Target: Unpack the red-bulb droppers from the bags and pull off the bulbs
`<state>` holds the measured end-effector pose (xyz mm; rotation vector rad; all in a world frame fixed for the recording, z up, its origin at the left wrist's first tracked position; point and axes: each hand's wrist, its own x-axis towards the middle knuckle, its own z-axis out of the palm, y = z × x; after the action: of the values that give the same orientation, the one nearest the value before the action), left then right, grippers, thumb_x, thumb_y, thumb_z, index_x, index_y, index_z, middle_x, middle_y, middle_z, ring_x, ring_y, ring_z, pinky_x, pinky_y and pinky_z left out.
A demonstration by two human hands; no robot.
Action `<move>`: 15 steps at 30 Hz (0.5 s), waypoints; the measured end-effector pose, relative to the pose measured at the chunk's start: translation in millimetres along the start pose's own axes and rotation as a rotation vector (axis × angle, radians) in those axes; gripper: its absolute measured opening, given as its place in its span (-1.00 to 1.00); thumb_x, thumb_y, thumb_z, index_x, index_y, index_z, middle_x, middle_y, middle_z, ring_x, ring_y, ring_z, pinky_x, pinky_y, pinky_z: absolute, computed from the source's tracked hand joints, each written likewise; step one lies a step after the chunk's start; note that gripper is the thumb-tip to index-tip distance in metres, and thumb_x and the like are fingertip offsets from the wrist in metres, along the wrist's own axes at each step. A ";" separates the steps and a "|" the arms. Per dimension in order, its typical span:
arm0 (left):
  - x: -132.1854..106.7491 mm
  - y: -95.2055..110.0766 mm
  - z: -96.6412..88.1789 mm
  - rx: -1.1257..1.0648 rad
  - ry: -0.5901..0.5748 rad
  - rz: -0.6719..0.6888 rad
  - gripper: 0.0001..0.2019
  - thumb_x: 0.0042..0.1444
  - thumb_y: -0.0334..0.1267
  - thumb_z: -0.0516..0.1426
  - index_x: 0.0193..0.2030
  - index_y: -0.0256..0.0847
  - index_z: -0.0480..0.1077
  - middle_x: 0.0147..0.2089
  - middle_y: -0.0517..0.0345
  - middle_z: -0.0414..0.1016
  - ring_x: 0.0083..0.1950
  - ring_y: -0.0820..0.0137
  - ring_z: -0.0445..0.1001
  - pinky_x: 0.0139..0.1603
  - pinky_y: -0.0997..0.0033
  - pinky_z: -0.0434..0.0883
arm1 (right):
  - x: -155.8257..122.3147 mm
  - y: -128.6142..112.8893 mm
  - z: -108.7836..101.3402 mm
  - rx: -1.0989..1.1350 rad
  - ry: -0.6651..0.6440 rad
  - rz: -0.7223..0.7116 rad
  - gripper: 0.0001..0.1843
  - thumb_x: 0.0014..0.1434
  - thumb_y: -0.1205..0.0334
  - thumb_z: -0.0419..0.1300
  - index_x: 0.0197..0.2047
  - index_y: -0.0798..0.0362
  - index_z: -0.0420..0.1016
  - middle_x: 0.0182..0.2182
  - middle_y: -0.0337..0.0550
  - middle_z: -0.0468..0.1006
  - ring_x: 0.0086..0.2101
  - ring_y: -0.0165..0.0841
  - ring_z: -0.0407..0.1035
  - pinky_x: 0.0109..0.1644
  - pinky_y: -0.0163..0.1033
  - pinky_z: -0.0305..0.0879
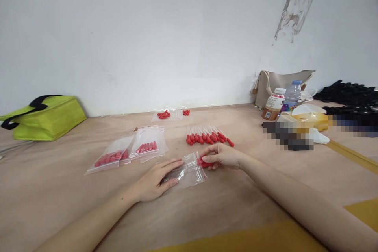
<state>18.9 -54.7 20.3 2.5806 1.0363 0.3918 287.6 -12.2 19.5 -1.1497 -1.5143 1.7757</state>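
Note:
My left hand (156,179) lies on a clear zip bag (189,177), its fingers stretched out and the thumb apart, resting on the plastic. At the bag's right end, my right hand (220,156) pinches a few red-ended droppers (203,163); their clear stems reach into or over the bag, I cannot tell which. Just beyond that hand is a row of loose droppers (208,138) with red bulb-like ends towards me and thin clear stems pointing away. To the left lie flat filled zip bags (147,143), with red ends showing through the plastic.
Near the wall are more red-ended pieces (163,114) on clear plastic. A lime-green bag (50,120) stands far left. At right are a beige bag (261,90), a brown drink bottle (274,104), a water bottle (293,93), a yellow packet (313,120) and a black pile (348,93).

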 end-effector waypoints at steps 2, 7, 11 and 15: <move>-1.8 -1.5 -1.4 0.007 -0.013 0.005 -0.56 0.19 -0.13 -0.04 0.22 0.03 0.07 0.27 0.16 0.08 0.25 0.29 0.11 0.20 0.14 0.14 | -7.6 -11.9 -14.4 -0.078 0.031 -0.023 -0.64 -0.21 0.14 0.35 -0.33 0.14 0.44 -0.45 -0.17 0.55 -0.51 -0.50 0.40 -0.51 -0.43 0.29; -5.4 -5.9 -3.1 0.010 -0.012 0.003 -0.59 0.19 -0.13 -0.04 0.20 0.02 0.12 0.28 0.16 0.07 0.25 0.30 0.12 0.21 0.16 0.14 | -33.9 -45.7 -68.1 -0.220 0.191 -0.184 -0.61 -0.19 0.12 0.34 -0.27 0.10 0.45 -0.40 -0.08 0.57 -0.43 -0.39 0.43 -0.43 -0.33 0.33; -5.9 -6.9 -2.9 0.014 -0.020 0.008 -0.59 0.20 -0.12 -0.05 0.20 0.03 0.12 0.28 0.16 0.07 0.25 0.30 0.11 0.20 0.14 0.14 | -34.0 -41.6 -92.5 -0.316 0.557 -0.508 -0.57 -0.10 0.02 0.26 -0.19 0.09 0.41 -0.24 0.00 0.54 -0.27 -0.28 0.44 -0.25 -0.19 0.37; -6.1 -7.6 -1.8 0.021 -0.015 -0.008 -0.59 0.20 -0.12 -0.05 0.19 0.03 0.13 0.29 0.16 0.03 0.26 0.30 0.09 0.21 0.12 0.12 | -14.9 -10.5 -94.8 -0.715 0.855 -0.752 -0.66 0.07 0.05 0.13 -0.14 0.06 0.42 -0.20 -0.03 0.52 -0.24 -0.26 0.42 -0.13 -0.11 0.34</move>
<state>9.4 -53.5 18.1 2.5932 1.0514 0.3602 375.1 26.3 32.8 -1.1673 -1.6780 0.1614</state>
